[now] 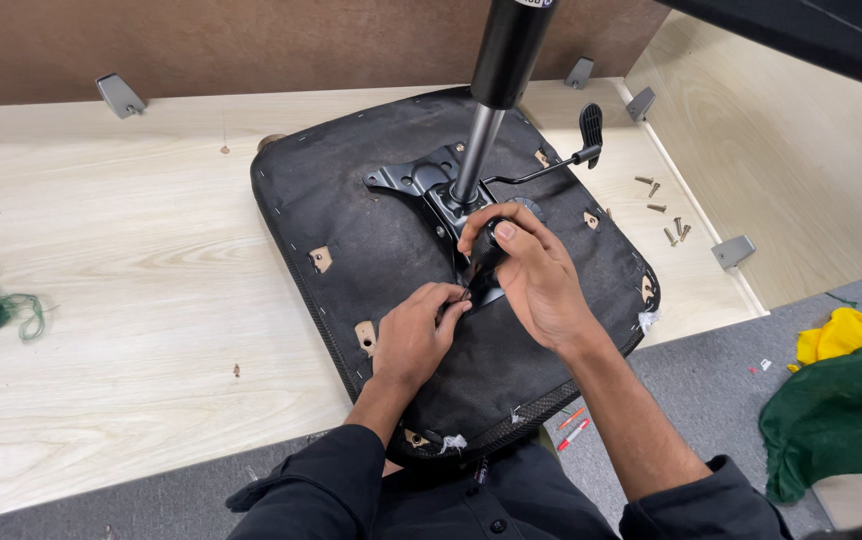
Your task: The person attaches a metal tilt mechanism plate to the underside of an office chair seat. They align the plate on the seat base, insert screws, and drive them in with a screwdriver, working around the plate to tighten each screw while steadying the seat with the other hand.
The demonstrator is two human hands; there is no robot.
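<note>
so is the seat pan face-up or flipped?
Flipped. The seat lies underside up on the wooden board: the black mechanism plate and gas cylinder point upward.

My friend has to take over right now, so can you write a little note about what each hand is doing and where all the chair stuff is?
Right hand: wrapped around a black-handled screwdriver, tip down at the front edge of the metal mechanism plate.
Left hand: fingertips pinch at the screwdriver's tip, steadying it; whether a screw is there is hidden.
Upturned black seat lies on the light wooden board, gas cylinder standing up from the plate, lever sticking out right.
Done: plate sits on the seat.
Left: loose screws wait on the board to the right.
</note>
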